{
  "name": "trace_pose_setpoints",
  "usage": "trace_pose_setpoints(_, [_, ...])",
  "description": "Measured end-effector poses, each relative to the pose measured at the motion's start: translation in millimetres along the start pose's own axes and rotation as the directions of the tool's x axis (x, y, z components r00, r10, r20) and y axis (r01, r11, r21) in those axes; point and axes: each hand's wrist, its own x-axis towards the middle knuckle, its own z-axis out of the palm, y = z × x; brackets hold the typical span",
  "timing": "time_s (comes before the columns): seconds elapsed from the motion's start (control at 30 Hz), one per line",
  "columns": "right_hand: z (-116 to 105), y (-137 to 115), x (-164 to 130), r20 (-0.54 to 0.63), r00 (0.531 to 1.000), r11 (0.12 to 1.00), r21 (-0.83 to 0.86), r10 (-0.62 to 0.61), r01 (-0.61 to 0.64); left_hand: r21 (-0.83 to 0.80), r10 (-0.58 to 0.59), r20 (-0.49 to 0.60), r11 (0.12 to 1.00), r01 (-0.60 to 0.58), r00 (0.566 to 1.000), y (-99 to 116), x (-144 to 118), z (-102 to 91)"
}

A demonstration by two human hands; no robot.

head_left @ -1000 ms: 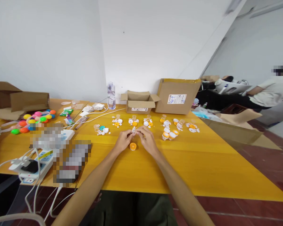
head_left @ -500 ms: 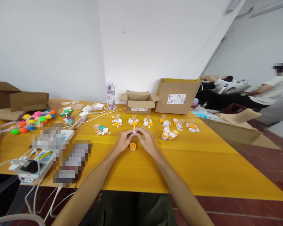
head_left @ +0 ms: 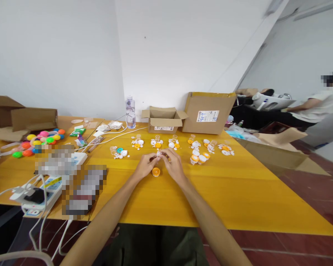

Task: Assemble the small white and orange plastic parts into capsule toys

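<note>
Staying together, both hands [head_left: 159, 165] keep pinching the small white piece [head_left: 158, 154].

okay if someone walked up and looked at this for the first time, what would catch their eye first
Probably the two hands meeting at the middle of the yellow table: the left hand and right hand pinch a tiny white part together, just above an orange cap. Behind them runs a row of small orange and white pieces, and a heap of bright coloured balls sits at far left.
</note>
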Motion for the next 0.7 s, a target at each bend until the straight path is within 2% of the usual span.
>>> trace_pose_setpoints(0.23, [0.3,0.8,-1.3,-0.02,1.0,0.999,-0.046,0.016,-0.017,-0.069,-0.026,0.005,0.997,0.026,1.0,1.0,-0.2,0.5])
trace_pose_setpoints(0.7, [0.1,0.8,-1.5,-0.02,1.0,0.997,-0.073,-0.021,0.019,-0.089,-0.032,0.035,0.995,0.035,0.999,2.8,0.3,-0.3])
